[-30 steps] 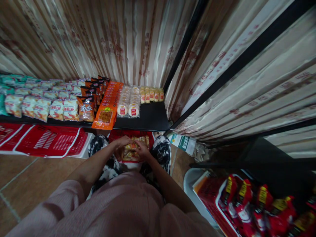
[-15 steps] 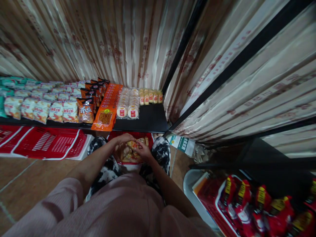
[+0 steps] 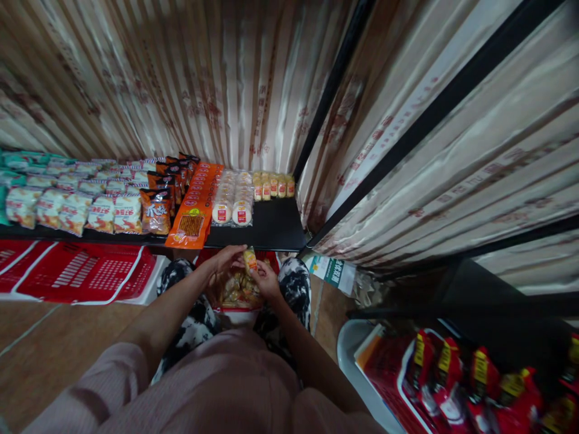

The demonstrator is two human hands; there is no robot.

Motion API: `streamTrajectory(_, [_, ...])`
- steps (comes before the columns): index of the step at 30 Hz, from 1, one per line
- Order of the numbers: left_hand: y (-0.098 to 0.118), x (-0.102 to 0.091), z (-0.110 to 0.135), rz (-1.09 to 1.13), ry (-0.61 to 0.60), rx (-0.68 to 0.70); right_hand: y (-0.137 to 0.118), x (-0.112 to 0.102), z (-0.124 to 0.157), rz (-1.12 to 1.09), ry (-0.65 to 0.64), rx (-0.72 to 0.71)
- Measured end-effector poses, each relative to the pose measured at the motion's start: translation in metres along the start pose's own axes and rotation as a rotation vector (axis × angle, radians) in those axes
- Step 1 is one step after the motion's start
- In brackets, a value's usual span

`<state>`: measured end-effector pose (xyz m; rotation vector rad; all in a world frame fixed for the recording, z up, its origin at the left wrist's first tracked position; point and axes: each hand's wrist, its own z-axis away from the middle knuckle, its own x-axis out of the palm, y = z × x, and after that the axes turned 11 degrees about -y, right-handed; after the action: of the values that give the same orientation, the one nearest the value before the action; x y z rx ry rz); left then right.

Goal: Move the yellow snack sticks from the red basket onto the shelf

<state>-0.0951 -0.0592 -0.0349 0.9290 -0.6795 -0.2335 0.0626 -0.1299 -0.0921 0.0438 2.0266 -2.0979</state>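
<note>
A small yellow wrapped snack [image 3: 249, 259] stands upright between my two hands, above a red basket [image 3: 237, 310] set between my knees. My left hand [image 3: 228, 259] has its fingers closed at the snack's left side. My right hand [image 3: 266, 280] grips the snack's lower right part. Several more wrapped yellow snacks [image 3: 237, 289] lie in the basket below. On the black shelf [image 3: 275, 226] ahead, similar yellow snack packs [image 3: 274, 185] stand in a row at the right end, beside clear packs of round white pastries [image 3: 233, 205].
An orange snack strip [image 3: 192, 211], brown-orange bags [image 3: 156, 211] and white chip bags [image 3: 102, 211] fill the shelf's left. Red baskets [image 3: 94, 271] stand under it. A black post [image 3: 332, 90] rises at the corner. Red packets [image 3: 447, 367] sit at lower right.
My hands have raised the small yellow snack from near the basket and turned it upright. The view has tilted slightly, so the shelf sits lower in the picture.
</note>
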Motion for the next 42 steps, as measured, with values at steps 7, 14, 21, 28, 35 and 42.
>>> streamTrajectory(7, [0.001, 0.012, -0.011, -0.076, 0.024, 0.117, -0.006, -0.009, -0.011, 0.073, 0.142, 0.013])
streamTrajectory(14, [0.007, 0.027, -0.029, -0.166, 0.153, 0.219, -0.020, -0.022, -0.021, 0.155, 0.182, 0.004])
streamTrajectory(21, [0.018, 0.035, -0.043, -0.264, 0.260, 0.287, -0.038, -0.033, -0.031, 0.379, 0.228, 0.040])
streamTrajectory(28, [0.026, 0.037, -0.057, -0.360, 0.326, 0.299, -0.050, -0.041, -0.041, 0.708, 0.267, 0.040])
streamTrajectory(35, [0.029, 0.039, -0.079, -0.425, 0.412, 0.348, -0.053, -0.049, -0.057, 0.819, 0.314, 0.027])
streamTrajectory(42, [0.035, 0.037, -0.097, -0.524, 0.469, 0.360, -0.042, -0.057, -0.078, 0.802, 0.335, 0.010])
